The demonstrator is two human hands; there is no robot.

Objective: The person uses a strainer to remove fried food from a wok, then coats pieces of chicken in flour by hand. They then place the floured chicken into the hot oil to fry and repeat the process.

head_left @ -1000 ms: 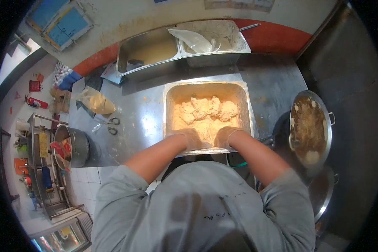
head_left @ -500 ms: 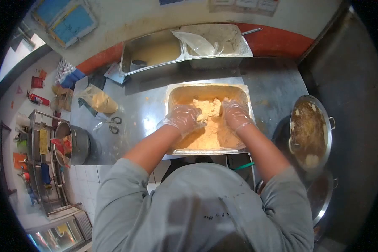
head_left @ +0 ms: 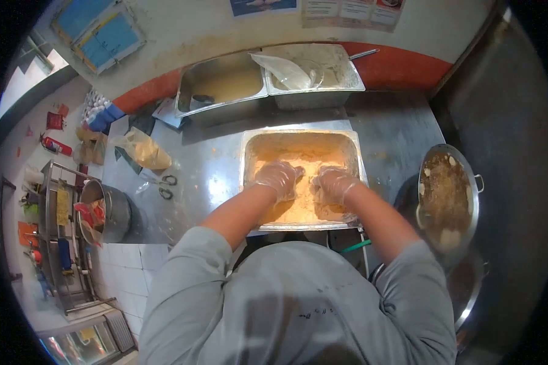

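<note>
A rectangular metal tray (head_left: pixel 298 131) of orange-tan breading flour (head_left: pixel 305 210) sits in front of me. Inside it, my left hand (head_left: pixel 279 180), in a clear plastic glove, presses into the flour with its fingers curled inward. Facing it from the other side is my right hand (head_left: pixel 336 185), gloved the same way and also curled in the flour. A narrow strip of flour shows between the two. Flour and the backs of my hands hide the fingertips, so whatever they grip cannot be made out.
Behind the tray stand a pan of cloudy liquid (head_left: pixel 231 84) and a flour-dusted pan (head_left: pixel 338 64) holding a clear scoop-like container. Scissors (head_left: pixel 167 186), a plastic bag (head_left: pixel 147 151) and a metal pot (head_left: pixel 117 210) are leftward. On the right, a large pan of bubbling brown oil (head_left: pixel 447 194) holds pale pieces.
My hands have sunk lower and closer together in the flour. The lumpy coated mass that showed between them is no longer visible. The camera view has tilted slightly upward.
</note>
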